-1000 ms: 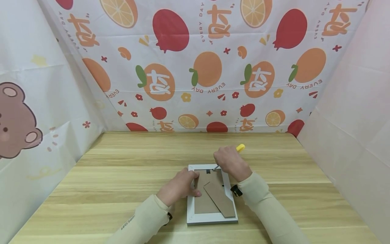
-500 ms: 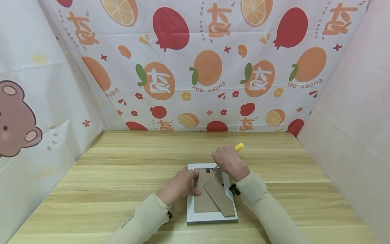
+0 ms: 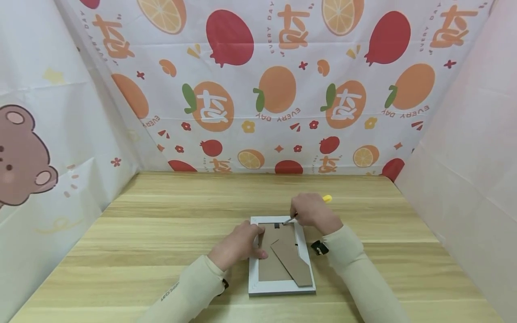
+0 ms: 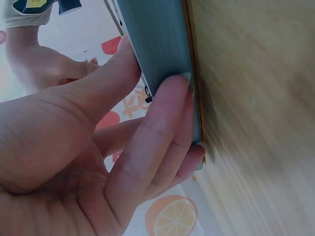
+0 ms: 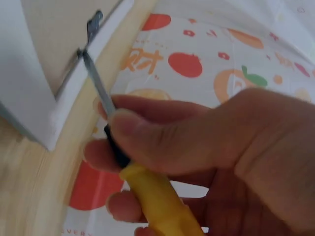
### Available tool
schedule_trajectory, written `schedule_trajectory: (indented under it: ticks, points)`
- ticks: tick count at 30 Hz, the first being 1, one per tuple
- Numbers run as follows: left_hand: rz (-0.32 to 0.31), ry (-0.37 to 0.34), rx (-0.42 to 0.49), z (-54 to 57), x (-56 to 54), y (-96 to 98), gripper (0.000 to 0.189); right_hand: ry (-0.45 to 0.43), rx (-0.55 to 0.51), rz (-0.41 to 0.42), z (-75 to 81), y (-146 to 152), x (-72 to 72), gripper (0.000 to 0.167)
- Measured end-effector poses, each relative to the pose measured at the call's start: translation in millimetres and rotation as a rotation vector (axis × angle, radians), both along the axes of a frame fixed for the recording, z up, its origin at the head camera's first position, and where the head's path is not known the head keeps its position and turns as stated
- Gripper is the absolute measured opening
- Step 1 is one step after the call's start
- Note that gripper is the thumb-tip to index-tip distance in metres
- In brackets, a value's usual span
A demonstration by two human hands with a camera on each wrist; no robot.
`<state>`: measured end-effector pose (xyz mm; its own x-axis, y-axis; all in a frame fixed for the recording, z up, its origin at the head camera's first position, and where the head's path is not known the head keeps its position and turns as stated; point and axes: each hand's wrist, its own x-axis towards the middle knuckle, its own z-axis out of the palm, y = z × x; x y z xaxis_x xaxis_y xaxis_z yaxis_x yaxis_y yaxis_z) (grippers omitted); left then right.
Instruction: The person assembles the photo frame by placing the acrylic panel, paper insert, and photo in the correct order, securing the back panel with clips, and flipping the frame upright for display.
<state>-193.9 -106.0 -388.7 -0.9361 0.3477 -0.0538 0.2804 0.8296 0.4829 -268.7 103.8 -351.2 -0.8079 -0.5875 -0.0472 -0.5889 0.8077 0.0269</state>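
Observation:
A white picture frame (image 3: 253, 269) lies face down on the table, its brown backing board (image 3: 268, 269) and slanted easel stand (image 3: 292, 264) showing. My left hand (image 3: 240, 242) grips the frame's left side; in the left wrist view the fingers press its bluish-grey outer edge (image 4: 157, 39) while the thumb reaches over the back. Held in my right hand (image 3: 312, 211) is a screwdriver with a yellow handle (image 5: 160, 199) and a thin metal shaft (image 5: 100, 86). Its tip meets a small dark tab (image 5: 81, 52) at the frame's top inner edge, beside a black hanger (image 3: 276, 225).
The wood-grain table (image 3: 169, 233) extends around the frame on all sides. A fruit-print cloth (image 3: 278, 134) hangs behind its far edge, with pale cloths (image 3: 464, 179) on both sides. Another dark tab (image 3: 296, 245) sits on the frame's right inner edge.
My right hand has shifted a little to the right, and the screwdriver handle now leans lower and farther right. The tip stays near the same spot. The left hand and frame hold still.

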Motion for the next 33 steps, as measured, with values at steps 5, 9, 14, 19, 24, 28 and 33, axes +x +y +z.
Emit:
schedule_trajectory:
  ticks: [5,9,14,19,24,28,33]
  points:
    - [-0.012,0.005,-0.002,1.6,-1.6,0.3,0.038,-0.043,-0.113,0.016,4.7,5.8,0.9,0.016]
    - [-0.013,0.015,-0.006,4.2,-3.4,0.1,0.039,-0.085,-0.172,0.059,7.6,2.0,4.0,0.011]
    - [-0.014,0.012,-0.024,4.4,-3.8,-0.3,0.043,-0.149,-0.17,0.068,9.7,-3.7,9.7,0.009]
    - [-0.039,0.026,-0.035,2.6,-3.0,-1.1,0.038,-0.169,-0.152,0.079,11.6,-9.9,18.0,0.005]
    - [-0.047,0.034,-0.031,2.5,-1.0,-2.1,0.037,-0.131,-0.133,0.139,12.8,-17.9,26.2,0.002]
    - [-0.052,0.03,-0.021,2.2,-0.1,-2.9,0.037,-0.094,-0.105,0.201,10.7,-24.0,29.4,0.004]
    - [-0.066,0.048,-0.014,1.0,0.3,-4.0,0.035,-0.135,-0.113,0.241,5.7,-30.5,30.4,0.005]
